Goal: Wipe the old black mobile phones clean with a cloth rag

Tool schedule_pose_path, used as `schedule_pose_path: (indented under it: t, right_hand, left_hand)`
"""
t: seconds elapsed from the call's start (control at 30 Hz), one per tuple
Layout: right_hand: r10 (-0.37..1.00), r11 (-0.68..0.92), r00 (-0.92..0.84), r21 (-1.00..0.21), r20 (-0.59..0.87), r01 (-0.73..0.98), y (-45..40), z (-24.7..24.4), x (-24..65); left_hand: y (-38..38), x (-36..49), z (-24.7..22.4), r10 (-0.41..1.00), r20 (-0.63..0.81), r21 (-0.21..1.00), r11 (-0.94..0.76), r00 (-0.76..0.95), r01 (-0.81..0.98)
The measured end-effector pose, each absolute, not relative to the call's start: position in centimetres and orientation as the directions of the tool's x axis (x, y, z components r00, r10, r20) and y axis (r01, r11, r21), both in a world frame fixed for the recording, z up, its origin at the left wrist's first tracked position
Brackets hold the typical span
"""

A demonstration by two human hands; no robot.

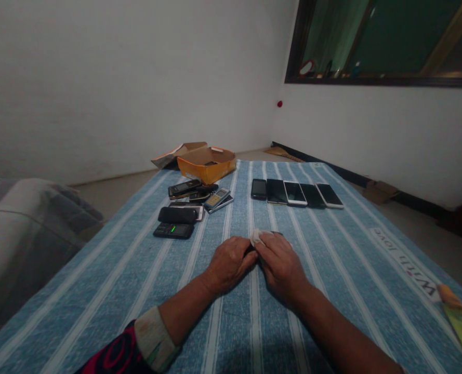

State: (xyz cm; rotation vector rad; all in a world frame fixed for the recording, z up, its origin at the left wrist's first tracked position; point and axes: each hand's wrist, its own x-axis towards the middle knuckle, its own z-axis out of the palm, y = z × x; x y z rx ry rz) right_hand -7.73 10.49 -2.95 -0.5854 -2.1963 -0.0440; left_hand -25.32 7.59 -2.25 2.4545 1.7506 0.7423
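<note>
My left hand (pixel 231 261) is closed at the near end of a dark, flat object that looks like a phone (pixel 277 234), mostly covered by my fingers. Over that object, my right hand (pixel 280 264) presses a crumpled white cloth or tissue (pixel 257 235), its fingers bent around it. Both hands meet in the middle of the blue-and-white striped cloth (pixel 223 327). Left of them lies a black keypad phone (pixel 173 230) with a small green glow, and just behind it a black case-like item (pixel 177 214).
Several more phones lie loosely piled, among them a silver keypad phone (pixel 217 198). An open orange cardboard box (pixel 207 171) stands behind them. At the back right, several phones form a row, including a white-framed phone (pixel 295 193). A covered seat (pixel 28 249) is at left.
</note>
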Motion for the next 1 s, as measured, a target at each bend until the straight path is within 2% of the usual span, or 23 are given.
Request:
schedule_pose_path:
  t: [0.37,0.53,0.77,1.0]
  right_hand:
    - [0.425,0.843,-0.53,-0.107,0.734,0.527,11.2,-4.1,-7.7]
    - [0.482,0.801,-0.506,-0.126,0.716,0.585,12.1,-4.6,-7.3]
    - [0.453,0.821,-0.466,-0.152,0.76,0.55,12.9,-5.0,-7.0]
    - [0.413,0.853,-0.467,-0.153,0.782,0.498,11.5,-4.7,-8.0]
  left_hand:
    - [7.9,-25.3,-2.8,0.882,0.388,0.187,-0.358,0.266,0.915]
    - [8.0,-25.3,-2.9,0.881,0.4,0.171,-0.342,0.253,0.924]
    - [7.9,-25.2,-2.8,0.879,0.413,0.211,-0.346,0.237,0.914]
    - [8.0,-25.3,-3.0,0.868,0.424,0.191,-0.366,0.259,0.911]
